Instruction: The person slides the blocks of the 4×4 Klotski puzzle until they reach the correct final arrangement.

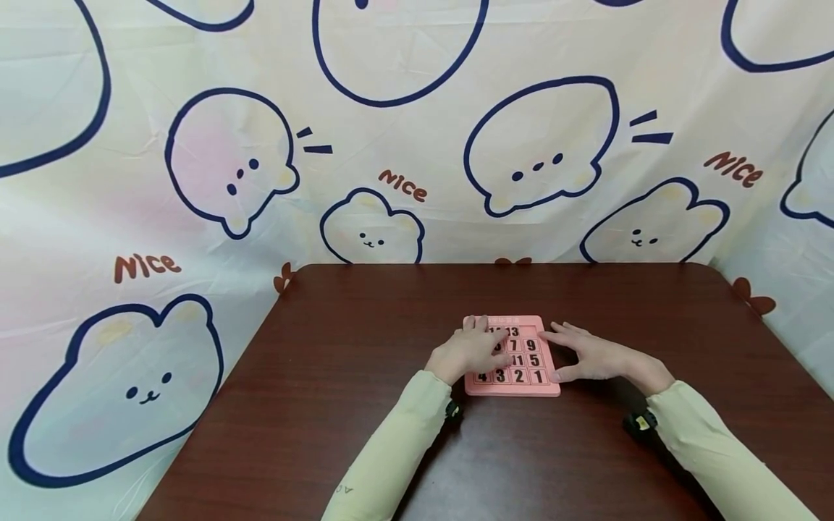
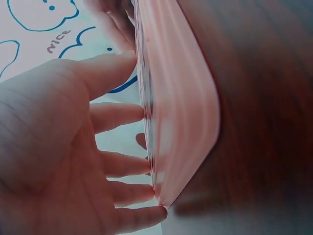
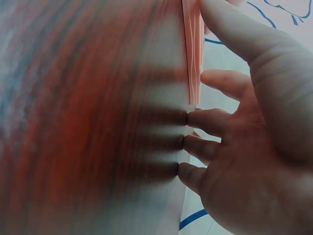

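Note:
A pink number slide puzzle (image 1: pixel 515 391) lies flat on the brown table, its tiles bearing black numbers. My left hand (image 1: pixel 461 354) reaches over its left part and hides several tiles. In the left wrist view, the spread fingers of the left hand (image 2: pixel 49 147) touch or nearly touch the face of the puzzle (image 2: pixel 186 103). Beside the right edge is my right hand (image 1: pixel 586 357), fingers loosely spread. From the right wrist, three fingertips of the right hand (image 3: pixel 244 147) meet the tabletop, while thumb and index finger are close to the puzzle's edge (image 3: pixel 193 58).
The brown wooden table (image 1: pixel 313 376) extends on all sides of the puzzle. Behind it and to the left hangs a pale cloth (image 1: pixel 365 145) with blue cartoon outlines and the word "Nice". Dark wrist straps (image 1: pixel 640 422) are at the sleeve ends.

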### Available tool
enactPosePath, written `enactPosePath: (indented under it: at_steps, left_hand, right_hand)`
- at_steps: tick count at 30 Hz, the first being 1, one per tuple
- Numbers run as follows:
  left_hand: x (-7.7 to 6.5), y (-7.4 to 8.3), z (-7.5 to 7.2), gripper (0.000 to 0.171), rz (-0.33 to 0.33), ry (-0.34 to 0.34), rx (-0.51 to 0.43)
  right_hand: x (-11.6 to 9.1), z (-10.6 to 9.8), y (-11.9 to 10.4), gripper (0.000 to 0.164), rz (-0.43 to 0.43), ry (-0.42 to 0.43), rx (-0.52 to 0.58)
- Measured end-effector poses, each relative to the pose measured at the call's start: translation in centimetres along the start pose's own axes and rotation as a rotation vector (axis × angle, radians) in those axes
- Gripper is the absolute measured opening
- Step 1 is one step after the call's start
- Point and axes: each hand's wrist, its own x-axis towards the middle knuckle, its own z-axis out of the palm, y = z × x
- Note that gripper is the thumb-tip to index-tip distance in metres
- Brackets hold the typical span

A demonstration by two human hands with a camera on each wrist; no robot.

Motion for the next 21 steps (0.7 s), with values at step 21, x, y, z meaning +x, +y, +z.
enactPosePath:
  at_steps: [21]
  left_hand:
    - [0.8,1.8,0.1,0.063,-0.012,-0.032,0.013]
  right_hand:
    - [-0.2,-0.1,-0.3,0.093,-0.027,0.001,0.001]
